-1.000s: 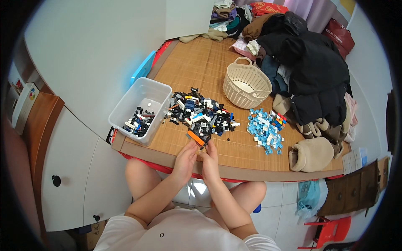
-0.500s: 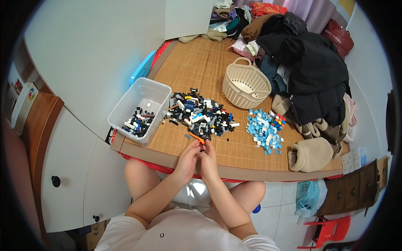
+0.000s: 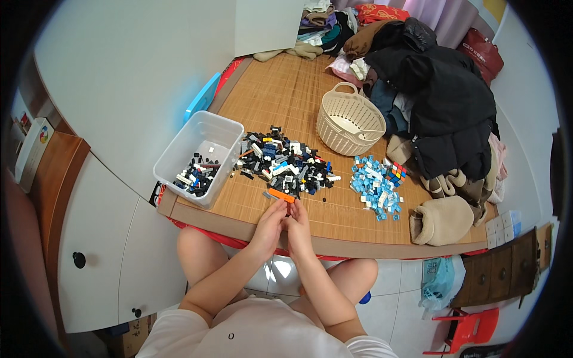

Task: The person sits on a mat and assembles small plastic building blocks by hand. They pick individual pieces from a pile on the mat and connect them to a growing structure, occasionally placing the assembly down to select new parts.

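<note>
Orange bar [image 3: 282,195] lies crosswise at tips of left fingers [image 3: 277,208] and right fingers [image 3: 300,210], both gripping it.

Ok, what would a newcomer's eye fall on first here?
Likely the bright orange piece at the left hand and right hand, by the near edge of the mostly dark brick pile. Then the heap of blue and white pieces to the right, and the bulky black garment at upper right.
</note>
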